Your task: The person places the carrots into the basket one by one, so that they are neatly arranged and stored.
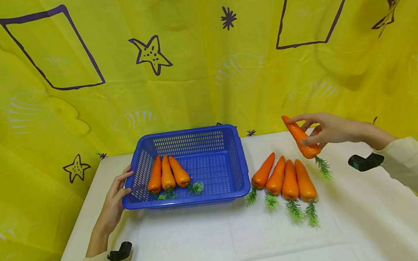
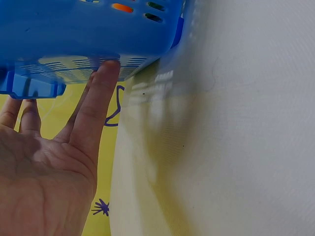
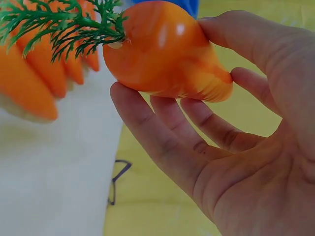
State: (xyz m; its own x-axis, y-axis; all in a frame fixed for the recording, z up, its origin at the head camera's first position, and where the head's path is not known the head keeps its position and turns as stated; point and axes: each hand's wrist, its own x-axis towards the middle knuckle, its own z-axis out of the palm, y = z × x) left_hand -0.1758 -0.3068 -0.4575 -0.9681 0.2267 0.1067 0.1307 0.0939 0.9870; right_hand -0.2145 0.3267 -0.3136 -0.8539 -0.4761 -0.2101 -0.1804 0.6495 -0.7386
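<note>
With its thumb and fingers, my right hand holds an orange carrot above the table's right side, its green tuft hanging down. In the right wrist view, the fingertips and thumb are spread around this carrot. My left hand touches the left side of a blue plastic basket. Its fingers look mostly straight against the basket wall in the left wrist view, and some tips are hidden by the rim. Three carrots lie side by side at the basket's left.
Several more carrots lie in a row on the white tablecloth, just right of the basket, tufts toward me. A yellow patterned curtain stands behind the table and along its sides. Each wrist bears a small black device.
</note>
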